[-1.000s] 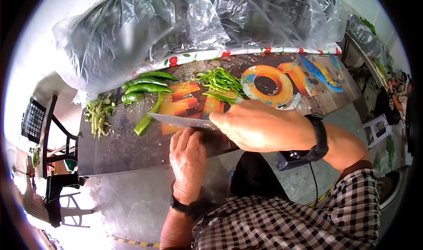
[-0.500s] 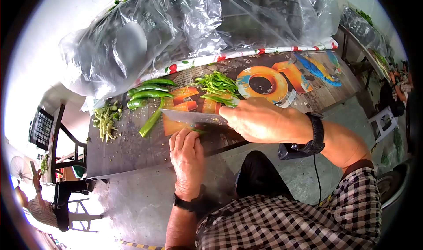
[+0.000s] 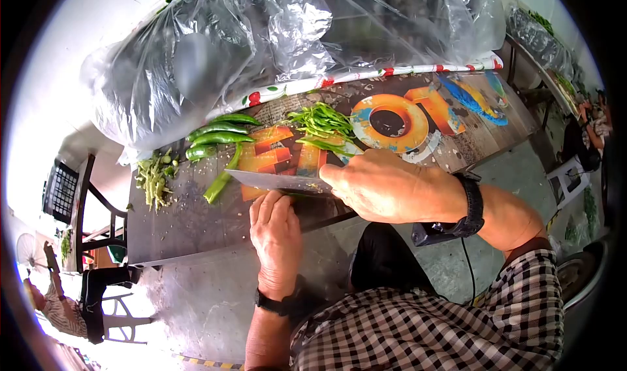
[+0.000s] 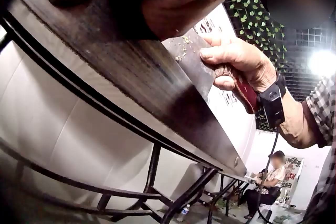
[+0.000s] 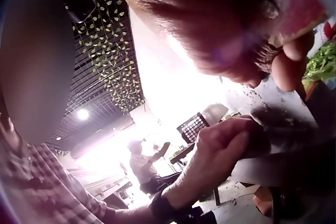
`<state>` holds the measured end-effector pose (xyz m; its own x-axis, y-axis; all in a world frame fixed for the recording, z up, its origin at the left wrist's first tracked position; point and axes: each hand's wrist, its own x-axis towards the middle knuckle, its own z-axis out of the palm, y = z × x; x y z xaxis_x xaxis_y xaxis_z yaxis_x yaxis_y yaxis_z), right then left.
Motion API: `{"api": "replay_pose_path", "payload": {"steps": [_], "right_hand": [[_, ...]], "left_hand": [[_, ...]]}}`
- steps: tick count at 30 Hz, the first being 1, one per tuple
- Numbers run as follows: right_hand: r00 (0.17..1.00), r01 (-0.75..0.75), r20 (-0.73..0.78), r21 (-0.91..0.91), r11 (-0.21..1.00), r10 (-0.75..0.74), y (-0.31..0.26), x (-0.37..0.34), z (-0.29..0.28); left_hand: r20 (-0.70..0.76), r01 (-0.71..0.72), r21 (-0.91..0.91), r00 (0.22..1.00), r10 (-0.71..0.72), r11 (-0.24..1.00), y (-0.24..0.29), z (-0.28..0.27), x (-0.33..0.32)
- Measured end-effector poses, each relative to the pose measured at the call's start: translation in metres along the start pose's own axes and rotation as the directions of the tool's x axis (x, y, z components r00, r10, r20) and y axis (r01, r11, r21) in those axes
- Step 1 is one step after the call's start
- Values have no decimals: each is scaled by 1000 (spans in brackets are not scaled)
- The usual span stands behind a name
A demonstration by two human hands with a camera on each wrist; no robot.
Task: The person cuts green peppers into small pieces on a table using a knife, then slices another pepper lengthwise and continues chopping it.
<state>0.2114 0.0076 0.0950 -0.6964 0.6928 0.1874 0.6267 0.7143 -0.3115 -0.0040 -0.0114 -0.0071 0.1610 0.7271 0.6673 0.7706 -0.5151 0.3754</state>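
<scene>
In the head view my right hand [image 3: 401, 188] grips a wide-bladed kitchen knife [image 3: 277, 179], its blade pointing left across the table. The left wrist view shows the knife's reddish handle [image 4: 244, 92] inside that hand, with green bits stuck to the blade. Bent fingers of my left hand [image 3: 275, 234] hold down a green pepper piece [image 3: 298, 195] beside the blade, mostly hidden. Beyond the knife lies a heap of green pepper strips [image 3: 320, 121]. Left of it are a long cut pepper piece [image 3: 222, 181], several whole green peppers [image 3: 223, 138] and a pile of pale cores and stems [image 3: 155, 181].
The printed tabletop [image 3: 189, 230] ends just in front of my left hand. Clear plastic sheeting [image 3: 294, 31] covers something bulky along the far side. A black crate [image 3: 61, 191] stands at far left, with a seated person [image 3: 65, 309] nearby. A white stool [image 3: 568, 181] is at right.
The head view has shifted a little. The knife rose away from my left fingers, then came back toward them. My left hand has stayed almost in place.
</scene>
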Motion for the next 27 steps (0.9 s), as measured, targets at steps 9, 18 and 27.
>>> {"api": "replay_pose_path", "payload": {"steps": [9, 18, 27], "right_hand": [[994, 97, 43, -13, 995, -96, 0, 16, 0], [992, 123, 26, -116, 986, -121, -7, 47, 17], [998, 64, -6, -173, 983, -66, 7, -1, 0]], "left_hand": [[20, 23, -20, 1000, -22, 1000, 3, -4, 4], [31, 27, -17, 999, -26, 999, 3, -4, 2], [10, 16, 35, 1000, -17, 999, 8, -6, 5]]}}
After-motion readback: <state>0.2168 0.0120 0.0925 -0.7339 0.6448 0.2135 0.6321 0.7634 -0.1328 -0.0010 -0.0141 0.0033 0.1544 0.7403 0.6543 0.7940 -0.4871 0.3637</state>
